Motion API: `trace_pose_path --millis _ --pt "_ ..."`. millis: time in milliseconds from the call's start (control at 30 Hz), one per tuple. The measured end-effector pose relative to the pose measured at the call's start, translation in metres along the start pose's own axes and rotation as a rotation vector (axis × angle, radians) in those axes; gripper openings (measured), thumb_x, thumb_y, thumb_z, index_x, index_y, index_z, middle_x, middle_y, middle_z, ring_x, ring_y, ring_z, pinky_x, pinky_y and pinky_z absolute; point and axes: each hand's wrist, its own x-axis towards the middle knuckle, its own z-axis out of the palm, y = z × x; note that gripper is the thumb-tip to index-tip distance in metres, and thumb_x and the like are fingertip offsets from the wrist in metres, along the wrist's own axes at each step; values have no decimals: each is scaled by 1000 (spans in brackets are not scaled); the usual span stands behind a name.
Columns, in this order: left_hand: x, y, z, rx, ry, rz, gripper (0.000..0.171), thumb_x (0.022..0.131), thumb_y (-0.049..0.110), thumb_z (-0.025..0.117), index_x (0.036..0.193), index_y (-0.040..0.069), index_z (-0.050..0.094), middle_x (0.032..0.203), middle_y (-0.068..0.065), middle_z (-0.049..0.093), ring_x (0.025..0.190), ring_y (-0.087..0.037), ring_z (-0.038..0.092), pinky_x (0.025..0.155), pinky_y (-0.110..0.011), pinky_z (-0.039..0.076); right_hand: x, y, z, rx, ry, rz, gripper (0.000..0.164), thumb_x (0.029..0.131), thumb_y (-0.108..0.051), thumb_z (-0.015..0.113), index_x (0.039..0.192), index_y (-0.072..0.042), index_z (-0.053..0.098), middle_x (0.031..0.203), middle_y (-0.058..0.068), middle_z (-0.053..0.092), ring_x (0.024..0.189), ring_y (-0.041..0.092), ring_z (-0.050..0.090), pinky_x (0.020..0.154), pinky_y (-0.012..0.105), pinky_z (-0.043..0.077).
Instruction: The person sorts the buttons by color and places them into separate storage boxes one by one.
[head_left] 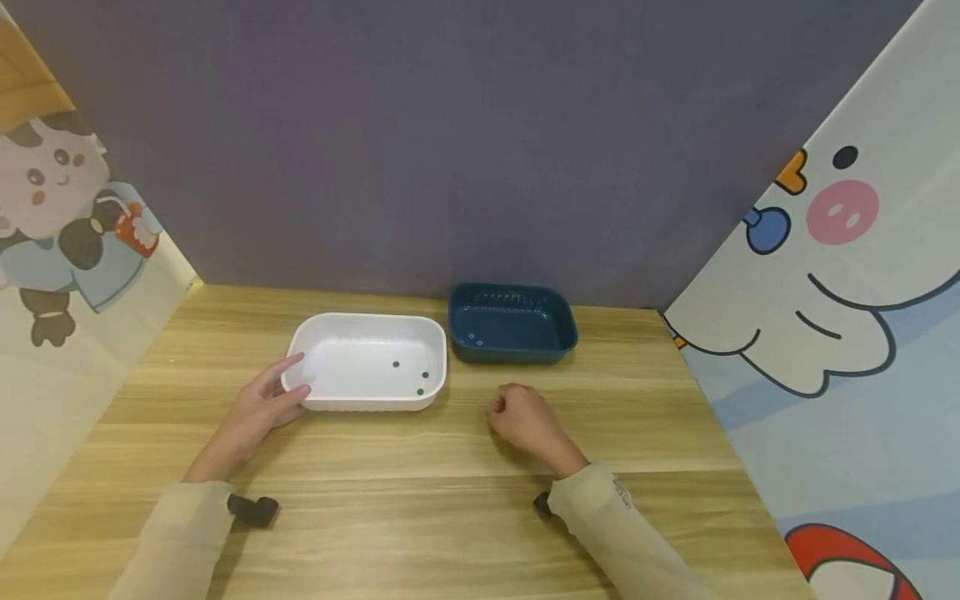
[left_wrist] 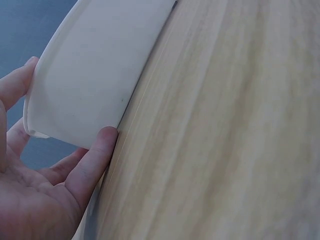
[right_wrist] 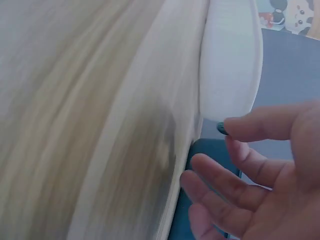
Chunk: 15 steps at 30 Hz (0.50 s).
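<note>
My left hand [head_left: 266,400] grips the left end of a white plastic basket [head_left: 360,362], its fingers and thumb spread about the corner and rim. Three small dark green pieces [head_left: 396,364] lie on the basket's floor toward the right. To the right of the basket my right hand [head_left: 525,421] is over the wooden table. In the right wrist view, its thumb and index finger pinch a small dark green bead-like piece [right_wrist: 222,128], while the other fingers curl loosely. That piece is hidden in the head view.
A dark blue basket [head_left: 513,325] stands just right of the white one, with two small pale rings [head_left: 476,340] at its lower left. A grey panel [head_left: 420,150] rises behind the wooden table [head_left: 390,517]. Cartoon-printed walls [head_left: 862,333] flank both sides.
</note>
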Motion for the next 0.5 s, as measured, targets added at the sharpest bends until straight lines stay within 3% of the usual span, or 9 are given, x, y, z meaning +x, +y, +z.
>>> trace_pose_path --millis 233,500 --pt "1 0 1 -3 0 4 73 101 19 64 159 3 22 151 -40 25 102 -4 65 91 -32 55 4 -8 1 222 36 5 10 85 -9 68 77 -15 69 78 -4 69 70 12 59 65 30 53" --pt "2 3 1 -8 3 -6 73 102 17 63 159 3 21 155 -39 19 101 0 62 91 -32 55 5 -20 4 438 54 52 6 89 -13 72 83 -11 71 78 0 67 66 14 58 58 29 51"
